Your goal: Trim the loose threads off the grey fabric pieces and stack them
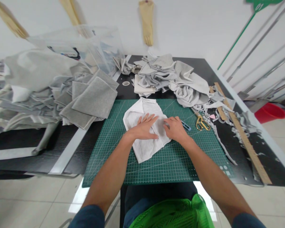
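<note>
A piece of white cloth (143, 147) lies on the green cutting mat (109, 158), with folds and uneven edges. My left hand (144, 127) rests flat across its middle, fingers spread and thumb out to the side. At the cloth's right edge, my right hand (176, 129) has its fingers curled in, pinching the fabric between thumb and fingers; the fingertips are partly hidden. A blue utility knife (186, 126) lies just beyond the right hand. Gold-handled scissors (201, 123) sit farther right on the mat.
Stacked grey cloth pieces (92, 98) pile up at left before a clear plastic bin (106, 47). More crumpled grey cloth (166, 72) lies behind the mat, near a tape roll (126, 83). At right are a long wooden ruler (247, 142) and fabric scraps. A red bucket (268, 112) stands beyond.
</note>
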